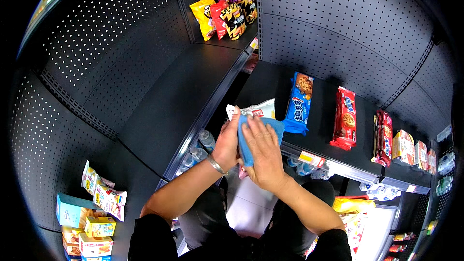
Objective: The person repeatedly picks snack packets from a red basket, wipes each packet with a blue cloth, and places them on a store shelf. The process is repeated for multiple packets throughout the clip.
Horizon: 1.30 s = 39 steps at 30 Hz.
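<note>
My left hand (227, 141), with a metal bangle at its wrist, grips the left side of a white snack bag (266, 106) with red print. My right hand (262, 148) presses a blue cloth (245, 145) flat against the bag with spread fingers. Much of the bag is hidden under the cloth and hands. Just beyond them, a blue packet of cookies (298, 103) lies on the black shelf (320, 141). Farther right on that shelf are a red cookie packet (345, 119) and dark red packets (382, 137).
Chip bags (228, 16) stand at the far corner. Small snack bags (105, 194) and boxes (96, 244) sit on the left shelf. Water bottles (206, 139) are beneath the shelf edges, which carry clear rails. A yellow bag (353, 204) lies low at right.
</note>
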### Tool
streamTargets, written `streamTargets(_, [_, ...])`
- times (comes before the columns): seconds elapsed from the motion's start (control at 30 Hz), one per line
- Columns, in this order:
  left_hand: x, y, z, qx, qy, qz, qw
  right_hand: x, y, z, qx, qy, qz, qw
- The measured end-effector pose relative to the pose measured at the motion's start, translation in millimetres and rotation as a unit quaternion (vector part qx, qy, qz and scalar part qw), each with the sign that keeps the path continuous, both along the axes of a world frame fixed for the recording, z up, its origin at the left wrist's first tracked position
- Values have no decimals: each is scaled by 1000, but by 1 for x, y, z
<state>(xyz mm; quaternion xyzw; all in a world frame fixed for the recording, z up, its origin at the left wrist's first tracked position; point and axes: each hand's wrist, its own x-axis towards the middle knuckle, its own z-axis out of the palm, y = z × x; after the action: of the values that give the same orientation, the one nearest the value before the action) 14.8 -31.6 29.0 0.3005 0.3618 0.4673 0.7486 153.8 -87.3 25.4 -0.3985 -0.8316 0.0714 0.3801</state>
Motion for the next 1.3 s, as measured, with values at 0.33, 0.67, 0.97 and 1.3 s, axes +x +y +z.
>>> streamTargets(0.33, [-15,11,2,-15,-135,-7,991,-5,-8,-1,14,-51,34,998])
streamTargets(0.67, [-17,8,1,41,-131,33,990,-1,-6,-4,22,-24,21,999])
streamTargets(0.97, [3,2,-22,75,-128,22,989,15,18,-2,-3,59,-66,996])
streamTargets(1.3, [4,6,-28,-3,-148,55,987,5,11,-11,16,31,-48,998])
